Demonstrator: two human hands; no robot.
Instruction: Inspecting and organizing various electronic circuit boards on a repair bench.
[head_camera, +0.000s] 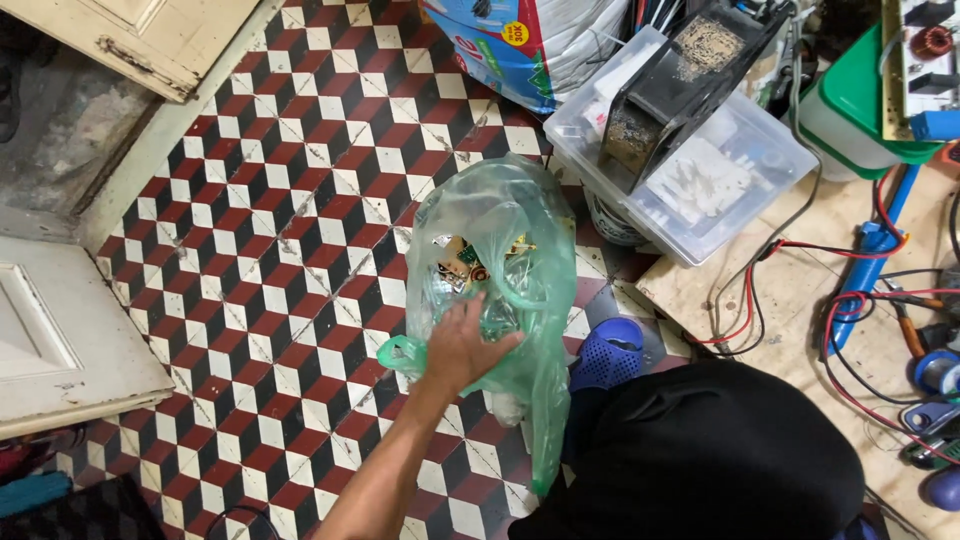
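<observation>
Green translucent plastic bag (500, 290) on the tiled floor (290, 230) — left hand (460, 345), fingers closed on its 6 o'clock side, grips best gathering more film; right hand unseen.

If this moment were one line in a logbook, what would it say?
left hand: reaching into green plastic bag | bag: on tiled floor, circuit parts inside | right hand: not in view

Bright, even, sharp; soft shadows.

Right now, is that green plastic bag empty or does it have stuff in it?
Not empty: small electronic parts show through the green plastic bag under the left hand.
</observation>
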